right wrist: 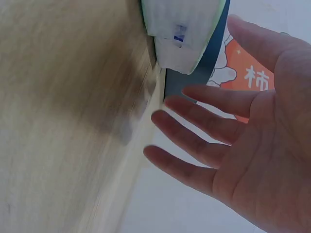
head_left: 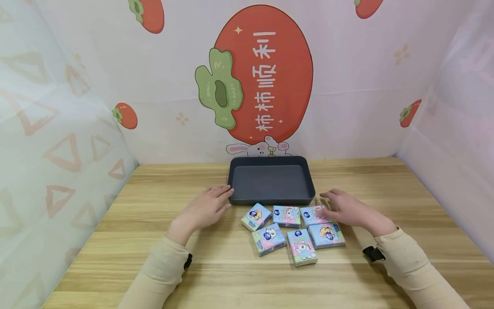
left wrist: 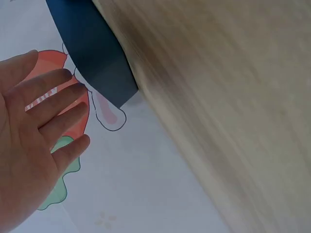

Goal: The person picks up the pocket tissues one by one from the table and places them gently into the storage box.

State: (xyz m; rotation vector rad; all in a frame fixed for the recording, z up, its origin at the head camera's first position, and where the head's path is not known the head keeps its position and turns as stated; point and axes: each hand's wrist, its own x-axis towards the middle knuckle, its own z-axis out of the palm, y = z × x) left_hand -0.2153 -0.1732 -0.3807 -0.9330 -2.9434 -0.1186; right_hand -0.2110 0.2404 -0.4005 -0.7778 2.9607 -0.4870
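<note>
Wooden table [head_left: 239, 283] under six packets [head_left: 302, 248], dark tray [head_left: 270, 182]; fruit-print backdrop [head_left: 343, 124] behind.

My sleeves [head_left: 162, 266] are of plain beige colour. The tray [head_left: 269, 183] before me is dark grey. The small packs [head_left: 302, 249] are light blue with pink and green parts, and carry cartoon animals. The table [head_left: 231, 285] shows yellow-brown wood grain. The white backdrop [head_left: 347, 86] has red fruits [head_left: 289, 56] with green leaves [head_left: 231, 88].

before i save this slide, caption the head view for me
Left hand beside a dark tray, right hand by six patterned packs on a wooden table.
</note>
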